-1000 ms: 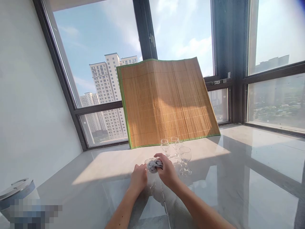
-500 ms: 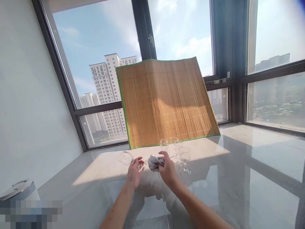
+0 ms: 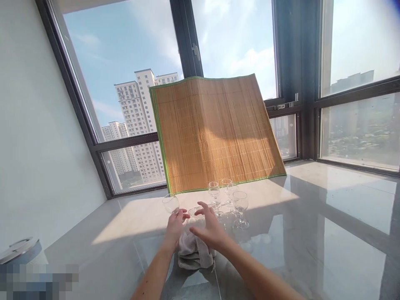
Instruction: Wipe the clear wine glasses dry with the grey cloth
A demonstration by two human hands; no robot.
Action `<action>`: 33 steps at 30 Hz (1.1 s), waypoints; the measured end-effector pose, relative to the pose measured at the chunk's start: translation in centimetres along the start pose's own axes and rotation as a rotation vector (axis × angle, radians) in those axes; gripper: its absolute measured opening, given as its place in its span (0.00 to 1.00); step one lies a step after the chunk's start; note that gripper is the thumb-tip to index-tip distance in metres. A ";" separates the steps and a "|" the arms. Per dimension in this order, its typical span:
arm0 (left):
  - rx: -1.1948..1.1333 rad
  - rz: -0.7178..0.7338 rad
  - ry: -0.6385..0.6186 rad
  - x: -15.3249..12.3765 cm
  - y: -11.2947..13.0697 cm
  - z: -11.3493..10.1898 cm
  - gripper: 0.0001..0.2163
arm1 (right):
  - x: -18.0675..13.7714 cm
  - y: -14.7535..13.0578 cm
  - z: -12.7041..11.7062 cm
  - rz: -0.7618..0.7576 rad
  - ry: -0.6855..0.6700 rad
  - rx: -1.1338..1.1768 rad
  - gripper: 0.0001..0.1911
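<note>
My left hand point(image 3: 175, 227) is closed around the stem of a clear stemmed glass point(image 3: 170, 204), which tilts with its bowl up and away from me. My right hand point(image 3: 211, 230) is open, thumb and fingers spread, and holds nothing. Just below it a grey cloth point(image 3: 195, 253) lies crumpled on the glossy surface. To the right several similar glasses stand upright close together, the nearest glass point(image 3: 240, 204) at the front of the group. Behind my right fingers a clear glass-like shape point(image 3: 194, 211) shows in part; I cannot make out what it is.
A bamboo mat point(image 3: 215, 133) with green edging leans against the window behind the glasses. The surface point(image 3: 265, 250) is smooth, pale and reflective. A lidded container point(image 3: 23, 250) stands at the lower left, near the wall point(image 3: 40, 125).
My right hand has let go of the cloth, which now lies nearer to me, and its fingers have spread. The glass in my left hand has turned more upright.
</note>
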State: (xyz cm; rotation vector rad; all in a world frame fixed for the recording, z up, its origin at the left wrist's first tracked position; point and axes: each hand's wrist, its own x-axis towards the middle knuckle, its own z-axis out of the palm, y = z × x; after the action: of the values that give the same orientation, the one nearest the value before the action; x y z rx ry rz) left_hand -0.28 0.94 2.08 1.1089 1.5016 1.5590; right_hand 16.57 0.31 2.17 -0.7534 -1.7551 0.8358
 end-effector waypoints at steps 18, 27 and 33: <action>0.366 0.413 -0.573 -4.2 0.5 3.7 0.11 | 0.3 -0.6 -0.4 -0.157 0.239 -0.094 0.42; 0.701 0.272 -0.495 -4.0 -0.4 2.2 0.25 | 1.4 -1.8 -3.3 -0.024 0.541 -0.398 0.38; 0.796 0.176 -0.626 -4.6 -0.2 2.4 0.12 | 1.4 -1.5 -3.6 0.044 0.499 -0.580 0.37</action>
State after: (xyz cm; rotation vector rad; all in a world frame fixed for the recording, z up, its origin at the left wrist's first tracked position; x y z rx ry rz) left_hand 3.70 -2.32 1.30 1.9834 1.6049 0.5523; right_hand 19.45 1.27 5.07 -1.2601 -1.5225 0.1196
